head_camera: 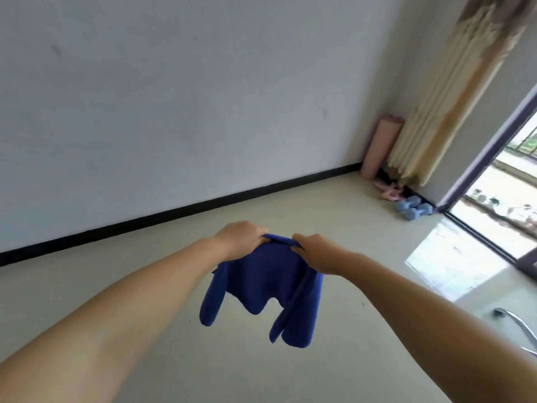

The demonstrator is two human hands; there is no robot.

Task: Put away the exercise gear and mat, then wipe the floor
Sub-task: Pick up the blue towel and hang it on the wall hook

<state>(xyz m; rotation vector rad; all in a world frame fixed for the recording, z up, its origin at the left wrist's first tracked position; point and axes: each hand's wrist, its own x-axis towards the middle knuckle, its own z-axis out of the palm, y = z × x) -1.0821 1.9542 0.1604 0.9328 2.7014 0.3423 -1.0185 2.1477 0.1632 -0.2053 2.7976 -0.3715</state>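
A dark blue cloth point(267, 283) hangs in the air in front of me, above the pale floor point(145, 359). My left hand point(239, 238) grips its top edge on the left and my right hand point(315, 251) grips it on the right, both fists closed on the fabric. In the far right corner a rolled pink mat point(379, 148) stands upright against the wall. Light blue dumbbells point(412, 209) lie on the floor beside it, with a small pink item point(388, 191) between them and the mat.
A white wall point(189, 112) with a black skirting strip runs across the back. A beige curtain point(441, 112) hangs at the right by a glass door point(499, 199). A chrome chair leg point(514, 324) shows at the right edge.
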